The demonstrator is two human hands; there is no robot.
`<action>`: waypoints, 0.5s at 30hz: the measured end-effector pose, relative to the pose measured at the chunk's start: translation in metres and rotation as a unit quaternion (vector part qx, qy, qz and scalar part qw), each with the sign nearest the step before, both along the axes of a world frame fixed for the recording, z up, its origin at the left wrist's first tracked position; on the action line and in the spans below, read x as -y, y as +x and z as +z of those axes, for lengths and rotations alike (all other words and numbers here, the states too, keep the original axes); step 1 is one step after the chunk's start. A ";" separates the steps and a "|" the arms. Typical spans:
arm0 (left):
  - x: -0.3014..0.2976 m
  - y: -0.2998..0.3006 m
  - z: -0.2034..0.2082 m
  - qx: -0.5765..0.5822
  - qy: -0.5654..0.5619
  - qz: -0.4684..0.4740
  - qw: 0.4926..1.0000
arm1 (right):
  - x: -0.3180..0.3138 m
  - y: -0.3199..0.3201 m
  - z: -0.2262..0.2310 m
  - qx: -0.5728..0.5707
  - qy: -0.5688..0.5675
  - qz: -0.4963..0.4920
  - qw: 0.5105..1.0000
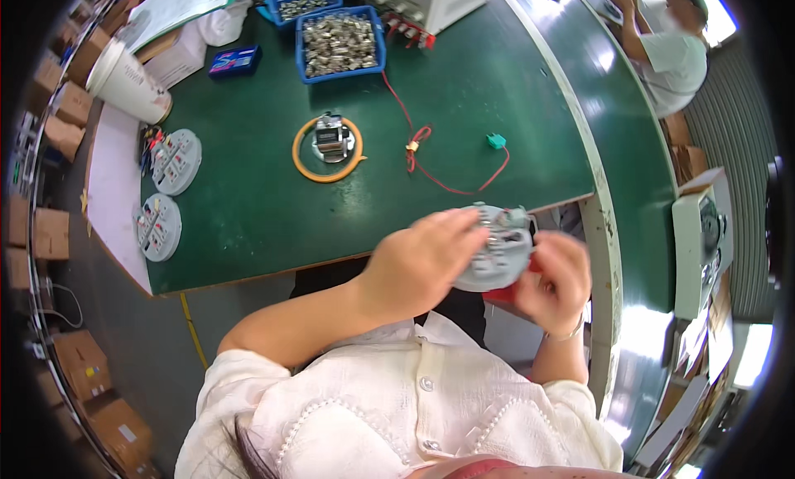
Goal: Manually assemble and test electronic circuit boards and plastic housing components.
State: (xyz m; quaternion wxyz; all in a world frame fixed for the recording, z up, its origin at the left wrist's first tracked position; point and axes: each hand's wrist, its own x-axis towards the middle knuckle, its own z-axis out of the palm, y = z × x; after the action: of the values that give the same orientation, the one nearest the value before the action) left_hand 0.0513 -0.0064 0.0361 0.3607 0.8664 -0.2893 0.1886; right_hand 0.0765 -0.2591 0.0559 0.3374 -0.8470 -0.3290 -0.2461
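My left hand (422,259) grips a round grey plastic base (493,268) by its left side, off the table's near edge. Small metal and plastic parts sit on the base's face, too blurred to tell apart. At the base's right edge is my right hand (559,276), its fingers curled in and smeared by motion. Something red shows beside these fingers and under the base; what it is I cannot make out. On the table, an orange ring (300,168) lies around a small device with a metal frame and dark block (331,139).
Two similar round bases (176,163) with parts lie at the table's left. Behind are a blue bin (341,75) of small metal parts, a blue box (234,61), a paper cup (131,83) and a power supply (431,3). A red wire (451,187) ends in a green connector (496,141). Another person (675,57) sits far right.
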 end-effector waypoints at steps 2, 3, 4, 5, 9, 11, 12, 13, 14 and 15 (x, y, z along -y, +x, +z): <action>-0.025 -0.011 0.010 -0.165 -0.163 0.000 0.973 | -0.008 0.022 0.003 -0.044 0.043 -0.056 0.997; -0.034 -0.022 0.011 -0.278 -0.283 0.011 0.918 | -0.014 0.034 0.005 -0.108 0.033 -0.096 0.989; -0.041 -0.022 0.017 -0.284 -0.280 0.009 0.917 | -0.020 0.048 0.002 -0.116 0.023 -0.095 0.988; -0.048 -0.022 0.028 -0.382 -0.412 0.045 0.826 | -0.025 0.062 -0.001 -0.124 0.013 -0.092 0.988; -0.059 -0.025 0.023 -0.439 -0.594 0.038 0.673 | -0.034 0.114 -0.012 -0.036 -0.157 -0.057 0.985; -0.065 -0.029 0.015 -0.422 -0.627 0.023 0.655 | -0.030 0.127 -0.018 -0.051 -0.155 -0.024 0.986; -0.066 -0.032 0.012 -0.408 -0.613 -0.001 0.677 | -0.028 0.132 -0.020 -0.064 -0.156 0.000 0.986; -0.067 -0.034 0.009 -0.394 -0.598 -0.024 0.697 | -0.030 0.134 -0.021 -0.078 -0.157 0.024 0.984; -0.069 -0.034 0.006 -0.378 -0.583 -0.049 0.718 | -0.035 0.134 -0.022 -0.078 -0.158 0.033 0.984; -0.071 -0.034 0.005 -0.375 -0.586 -0.042 0.717 | -0.039 0.128 -0.022 -0.119 -0.120 0.010 0.986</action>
State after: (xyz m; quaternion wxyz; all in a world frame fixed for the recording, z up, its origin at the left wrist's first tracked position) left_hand 0.0175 0.0646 0.0412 0.8827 0.4686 0.0016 -0.0350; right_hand 0.2043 -0.2204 0.0334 0.2724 -0.9014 -0.3217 -0.0988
